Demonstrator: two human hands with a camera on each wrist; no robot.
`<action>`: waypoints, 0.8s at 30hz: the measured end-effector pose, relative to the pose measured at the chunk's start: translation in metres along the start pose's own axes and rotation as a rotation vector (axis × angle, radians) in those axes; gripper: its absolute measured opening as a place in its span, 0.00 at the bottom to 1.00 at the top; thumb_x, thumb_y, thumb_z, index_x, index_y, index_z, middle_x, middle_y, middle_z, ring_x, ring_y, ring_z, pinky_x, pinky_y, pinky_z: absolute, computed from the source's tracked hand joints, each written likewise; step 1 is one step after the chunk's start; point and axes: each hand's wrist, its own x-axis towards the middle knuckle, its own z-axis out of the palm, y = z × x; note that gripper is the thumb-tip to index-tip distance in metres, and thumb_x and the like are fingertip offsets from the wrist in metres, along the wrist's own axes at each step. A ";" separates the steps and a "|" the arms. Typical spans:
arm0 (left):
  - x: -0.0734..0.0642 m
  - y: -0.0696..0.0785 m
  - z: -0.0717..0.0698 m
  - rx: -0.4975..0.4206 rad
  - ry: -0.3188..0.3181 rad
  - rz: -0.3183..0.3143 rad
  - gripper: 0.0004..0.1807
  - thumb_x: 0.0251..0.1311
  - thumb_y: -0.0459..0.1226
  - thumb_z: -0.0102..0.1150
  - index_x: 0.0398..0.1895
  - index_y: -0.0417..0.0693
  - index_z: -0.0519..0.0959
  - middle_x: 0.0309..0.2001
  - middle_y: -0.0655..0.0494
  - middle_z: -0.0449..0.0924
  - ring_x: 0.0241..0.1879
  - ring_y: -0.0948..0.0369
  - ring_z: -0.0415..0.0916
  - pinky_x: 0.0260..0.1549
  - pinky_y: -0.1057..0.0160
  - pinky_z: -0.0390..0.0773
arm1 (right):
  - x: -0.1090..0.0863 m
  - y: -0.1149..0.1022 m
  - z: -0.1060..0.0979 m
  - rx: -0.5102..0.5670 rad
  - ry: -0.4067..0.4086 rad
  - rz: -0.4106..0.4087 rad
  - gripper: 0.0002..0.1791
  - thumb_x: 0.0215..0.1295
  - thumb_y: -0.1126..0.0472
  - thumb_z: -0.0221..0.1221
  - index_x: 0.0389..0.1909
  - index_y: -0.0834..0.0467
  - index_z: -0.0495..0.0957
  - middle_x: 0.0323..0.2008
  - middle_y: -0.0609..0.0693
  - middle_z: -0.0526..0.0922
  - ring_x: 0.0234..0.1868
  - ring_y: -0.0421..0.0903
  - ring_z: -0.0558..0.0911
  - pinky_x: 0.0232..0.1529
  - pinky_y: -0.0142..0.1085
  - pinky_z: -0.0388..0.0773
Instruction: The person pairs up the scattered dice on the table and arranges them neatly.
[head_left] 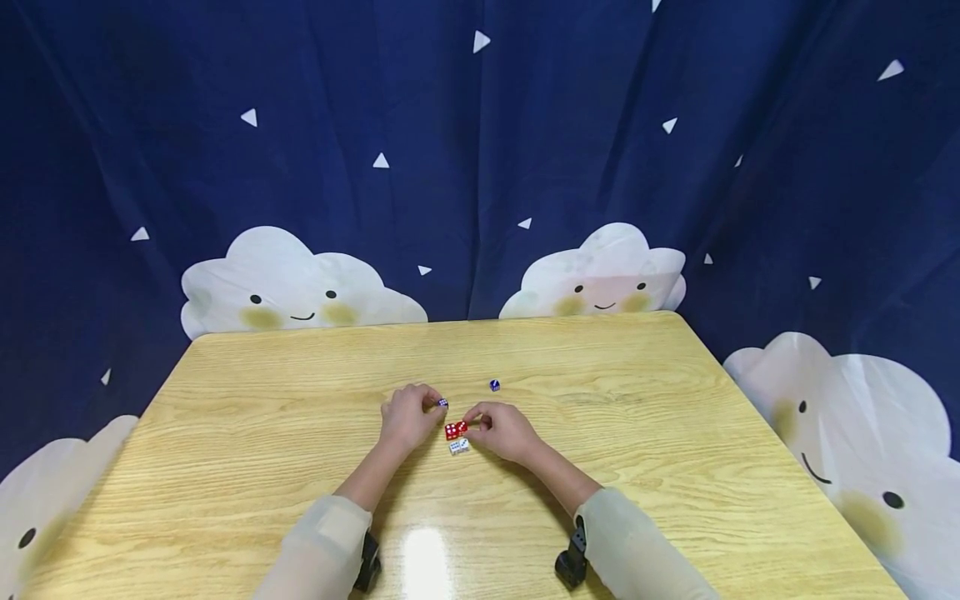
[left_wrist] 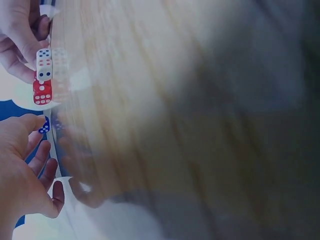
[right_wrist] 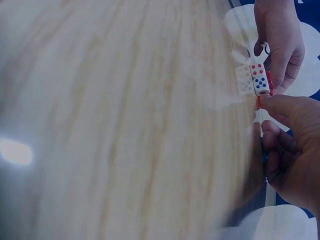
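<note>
My left hand point(head_left: 408, 418) pinches a blue die point(head_left: 442, 402) with white pips between thumb and forefinger. In the left wrist view that blue die point(left_wrist: 45, 125) shows at the fingertips, the other fingers spread loosely. Two red dice point(head_left: 451, 432) sit side by side just nearer to me. My right hand point(head_left: 508, 433) has its thumb and forefinger on the right-hand red die point(head_left: 462, 427), its other fingers curled in. Directly in front of the red pair stand two white dice point(head_left: 459, 447), set side by side; in the right wrist view the white dice point(right_wrist: 259, 78) partly hide the red ones.
Another blue die point(head_left: 495, 385) lies alone, farther back and to the right of the hands. Everything rests on a light wooden table point(head_left: 300, 367). Behind and beside it hangs a dark blue curtain point(head_left: 420, 100) with clouds and white triangles.
</note>
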 end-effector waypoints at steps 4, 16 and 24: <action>-0.002 0.003 -0.001 -0.014 -0.011 0.009 0.09 0.47 0.45 0.61 0.33 0.54 0.79 0.32 0.58 0.76 0.38 0.57 0.70 0.37 0.53 0.61 | 0.000 0.000 0.000 -0.004 -0.004 0.002 0.10 0.51 0.53 0.62 0.34 0.51 0.79 0.18 0.41 0.72 0.18 0.35 0.67 0.18 0.26 0.63; -0.006 0.004 0.001 -0.013 -0.050 0.040 0.10 0.48 0.45 0.60 0.34 0.55 0.78 0.33 0.59 0.76 0.38 0.58 0.71 0.35 0.56 0.61 | 0.001 0.000 -0.001 -0.014 -0.010 0.007 0.11 0.51 0.53 0.62 0.35 0.50 0.79 0.18 0.41 0.72 0.19 0.34 0.67 0.19 0.26 0.63; -0.007 0.003 0.001 -0.021 -0.064 0.040 0.09 0.48 0.45 0.61 0.33 0.56 0.79 0.32 0.60 0.76 0.37 0.60 0.71 0.35 0.57 0.60 | 0.001 -0.001 -0.002 -0.015 -0.010 0.003 0.09 0.51 0.55 0.62 0.34 0.51 0.79 0.18 0.41 0.73 0.19 0.35 0.68 0.20 0.27 0.64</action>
